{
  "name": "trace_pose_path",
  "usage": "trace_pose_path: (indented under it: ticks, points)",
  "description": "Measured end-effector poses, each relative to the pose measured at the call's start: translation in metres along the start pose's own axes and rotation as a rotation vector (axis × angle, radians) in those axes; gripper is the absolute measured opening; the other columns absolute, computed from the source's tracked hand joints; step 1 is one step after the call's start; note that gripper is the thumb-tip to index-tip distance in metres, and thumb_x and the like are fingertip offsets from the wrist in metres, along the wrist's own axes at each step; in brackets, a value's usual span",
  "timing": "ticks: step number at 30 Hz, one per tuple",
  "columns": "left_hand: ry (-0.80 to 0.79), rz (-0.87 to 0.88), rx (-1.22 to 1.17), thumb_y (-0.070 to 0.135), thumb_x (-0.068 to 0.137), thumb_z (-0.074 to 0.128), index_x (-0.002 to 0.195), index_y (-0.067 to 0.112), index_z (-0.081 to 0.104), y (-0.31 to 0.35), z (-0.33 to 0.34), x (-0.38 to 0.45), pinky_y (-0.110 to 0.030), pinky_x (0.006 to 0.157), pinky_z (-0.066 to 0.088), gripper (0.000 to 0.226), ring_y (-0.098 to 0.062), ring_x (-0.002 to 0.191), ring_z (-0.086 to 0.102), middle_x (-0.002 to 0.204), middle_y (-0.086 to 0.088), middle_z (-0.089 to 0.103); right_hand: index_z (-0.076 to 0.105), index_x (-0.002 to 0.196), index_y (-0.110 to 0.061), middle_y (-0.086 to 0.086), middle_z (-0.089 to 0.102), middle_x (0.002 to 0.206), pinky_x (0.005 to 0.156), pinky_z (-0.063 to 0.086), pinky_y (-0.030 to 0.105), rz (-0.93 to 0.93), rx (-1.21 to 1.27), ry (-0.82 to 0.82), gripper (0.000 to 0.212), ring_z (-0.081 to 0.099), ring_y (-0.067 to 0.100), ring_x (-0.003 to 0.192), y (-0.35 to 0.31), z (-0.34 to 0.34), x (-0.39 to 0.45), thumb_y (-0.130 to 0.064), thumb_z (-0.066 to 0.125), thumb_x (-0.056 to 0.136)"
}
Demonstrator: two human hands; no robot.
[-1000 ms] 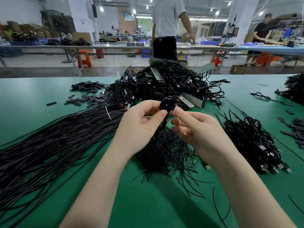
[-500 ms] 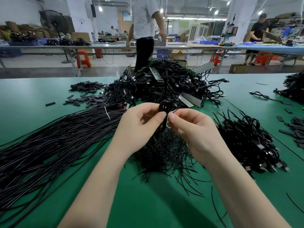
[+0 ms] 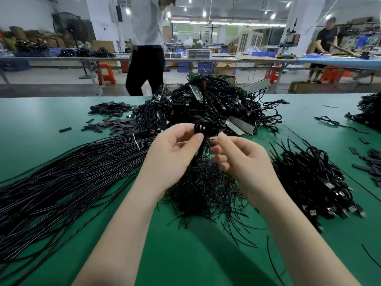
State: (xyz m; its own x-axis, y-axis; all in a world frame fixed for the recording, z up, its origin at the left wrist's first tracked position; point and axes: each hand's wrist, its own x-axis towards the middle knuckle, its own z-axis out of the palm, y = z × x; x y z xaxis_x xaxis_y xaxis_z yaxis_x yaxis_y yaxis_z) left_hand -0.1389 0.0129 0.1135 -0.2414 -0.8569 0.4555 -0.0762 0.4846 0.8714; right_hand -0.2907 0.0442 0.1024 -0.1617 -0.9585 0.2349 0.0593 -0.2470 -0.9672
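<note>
A small coil of black cable (image 3: 201, 126) is held up over the green table (image 3: 41, 120). My left hand (image 3: 171, 155) grips the coil, thumb and fingers curled round its lower part. My right hand (image 3: 237, 157) pinches the cable's loose end right beside the coil. A tail of the cable hangs down between both hands. Directly below them lies a heap of short black wire ties (image 3: 206, 193).
A long bundle of black cables (image 3: 61, 174) spreads across the left. Coiled USB cables (image 3: 313, 182) pile up on the right, and a big tangled heap (image 3: 216, 106) lies behind. Black sleeves (image 3: 111, 120) lie scattered back left. A person (image 3: 146, 48) walks beyond the table.
The person behind the table has walked from the middle to the left. My hands stayed together on the coil, the right fingers shifting along the cable end.
</note>
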Motion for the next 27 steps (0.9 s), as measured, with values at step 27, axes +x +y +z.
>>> trace_pose_path:
  ticks: [27]
  points:
    - [0.047, -0.102, -0.052, 0.015, 0.089, 0.069, 0.091, 0.029, 0.073, 0.0, -0.003, 0.0, -0.02, 0.072, 0.055, 0.015, -0.007, 0.079, 0.069, 0.087, 0.004, 0.075, 0.072, 0.098, -0.026, -0.006, 0.074, 0.089, 0.069, 0.054, 0.02, -0.225, -0.273, 0.08, 0.015, 0.069, 0.005, 0.08, 0.004, 0.0, -0.001, -0.035, 0.07, 0.086]
